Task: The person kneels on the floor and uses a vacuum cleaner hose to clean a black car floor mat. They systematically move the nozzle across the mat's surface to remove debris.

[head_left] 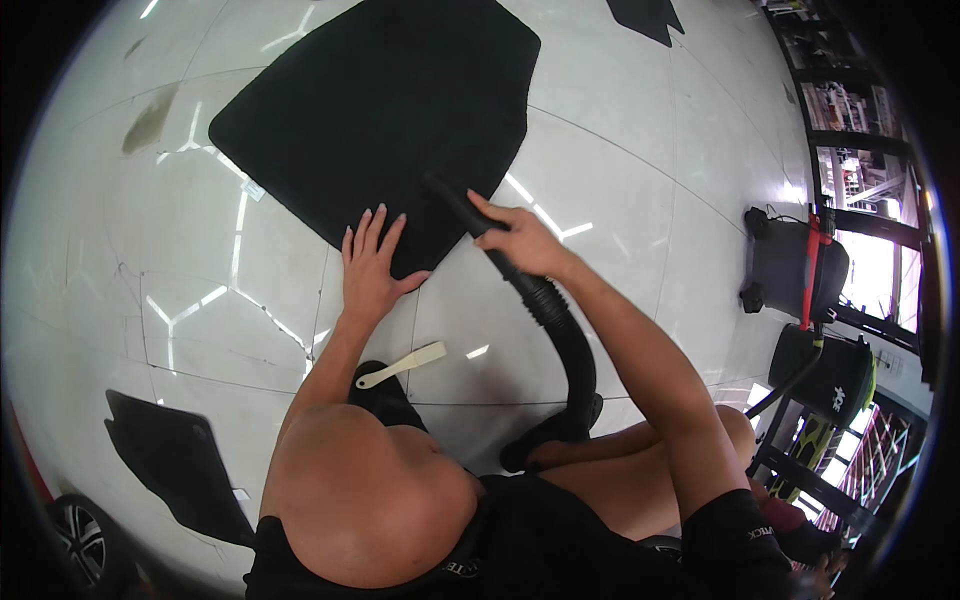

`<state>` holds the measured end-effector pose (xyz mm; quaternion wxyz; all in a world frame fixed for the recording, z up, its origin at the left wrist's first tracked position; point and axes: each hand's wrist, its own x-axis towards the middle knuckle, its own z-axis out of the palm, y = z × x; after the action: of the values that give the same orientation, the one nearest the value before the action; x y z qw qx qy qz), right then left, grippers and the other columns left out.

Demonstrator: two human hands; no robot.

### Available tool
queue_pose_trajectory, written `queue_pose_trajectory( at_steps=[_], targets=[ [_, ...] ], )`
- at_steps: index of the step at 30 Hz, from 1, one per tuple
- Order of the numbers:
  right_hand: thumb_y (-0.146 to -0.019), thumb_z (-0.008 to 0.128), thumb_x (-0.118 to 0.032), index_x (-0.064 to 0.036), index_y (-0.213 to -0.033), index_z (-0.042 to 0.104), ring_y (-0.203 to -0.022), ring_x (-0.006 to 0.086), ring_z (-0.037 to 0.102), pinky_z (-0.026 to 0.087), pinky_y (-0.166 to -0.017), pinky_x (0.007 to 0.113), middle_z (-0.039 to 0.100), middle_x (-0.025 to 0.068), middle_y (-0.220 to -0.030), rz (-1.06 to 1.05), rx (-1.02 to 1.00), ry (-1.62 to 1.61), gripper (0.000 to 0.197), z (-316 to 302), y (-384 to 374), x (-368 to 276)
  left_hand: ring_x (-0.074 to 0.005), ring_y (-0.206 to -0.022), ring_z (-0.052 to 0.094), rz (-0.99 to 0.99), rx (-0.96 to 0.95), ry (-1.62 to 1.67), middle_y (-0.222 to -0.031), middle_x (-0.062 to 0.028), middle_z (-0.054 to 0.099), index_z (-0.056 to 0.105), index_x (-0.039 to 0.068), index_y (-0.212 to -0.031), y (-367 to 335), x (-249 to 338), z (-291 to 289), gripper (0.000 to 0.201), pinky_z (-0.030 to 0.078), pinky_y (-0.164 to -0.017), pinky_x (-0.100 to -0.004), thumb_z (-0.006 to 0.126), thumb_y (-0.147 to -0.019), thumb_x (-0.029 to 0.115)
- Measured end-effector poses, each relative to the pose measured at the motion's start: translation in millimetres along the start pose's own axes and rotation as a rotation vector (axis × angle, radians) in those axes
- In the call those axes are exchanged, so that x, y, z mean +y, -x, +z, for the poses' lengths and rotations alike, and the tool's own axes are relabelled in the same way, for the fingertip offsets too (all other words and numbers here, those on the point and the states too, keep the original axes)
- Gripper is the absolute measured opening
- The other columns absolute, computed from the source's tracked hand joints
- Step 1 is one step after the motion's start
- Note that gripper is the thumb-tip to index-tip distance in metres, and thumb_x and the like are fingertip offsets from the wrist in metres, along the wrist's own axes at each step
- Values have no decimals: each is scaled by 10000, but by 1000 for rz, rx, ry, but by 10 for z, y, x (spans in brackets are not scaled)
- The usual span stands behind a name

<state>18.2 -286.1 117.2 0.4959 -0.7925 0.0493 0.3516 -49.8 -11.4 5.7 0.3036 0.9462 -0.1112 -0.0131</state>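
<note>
Left hand flat, fingers spread wide, pressing the near corner of the black floor mat on the glossy tiled floor; right hand closed around the black vacuum nozzle, tip on the mat just beside the left. Likely to slide or bunch the mat if that pressing palm lifts. Could also snag the ribbed hose against the knee, or knock the cream plastic scraper lying near.

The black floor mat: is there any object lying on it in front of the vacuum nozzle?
Nothing visible does. The right hand holds the vacuum nozzle on the black floor mat, whose surface ahead is bare. The left hand presses the mat's near edge, beside the nozzle.
</note>
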Motion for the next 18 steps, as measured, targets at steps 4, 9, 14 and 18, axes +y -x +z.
queue_pose_trajectory(
  at_steps=[4,9,14,18],
  targets=[
    [-947,673,-195,-156,-1676,501,-650,192,675,625,-552,352,684,119,-980,131,71,-500,749,-382,-98,187,-501,-1603,298,4,-57,-112,-1695,-269,389,522,284,-1649,-104,214,40,868,205,-1285,-719,860,-875,481],
    [-924,704,-191,-15,-1607,556,-1142,244,714,526,-1047,342,671,180,-1493,-84,169,-275,720,345,-169,371,-578,-1607,225,-40,-68,-191,-1689,-336,353,520,233,-1654,-110,488,192,758,171,-1270,-771,745,-974,478],
    [-944,698,-158,2,-1624,512,-1419,226,599,367,-1267,333,624,189,-1572,-114,227,-110,723,412,-287,239,-569,-1650,145,-33,-55,-179,-1749,-337,264,557,239,-1642,-69,400,281,699,104,-1283,-769,709,-1002,477],
    [-964,686,-131,-29,-1667,462,-1591,260,456,344,-1287,336,474,186,-1722,-115,230,-41,745,481,-166,184,-554,-1653,160,-7,54,-102,-1770,-336,232,575,257,-1629,-25,354,346,681,100,-1293,-751,711,-996,471]
  ],
)
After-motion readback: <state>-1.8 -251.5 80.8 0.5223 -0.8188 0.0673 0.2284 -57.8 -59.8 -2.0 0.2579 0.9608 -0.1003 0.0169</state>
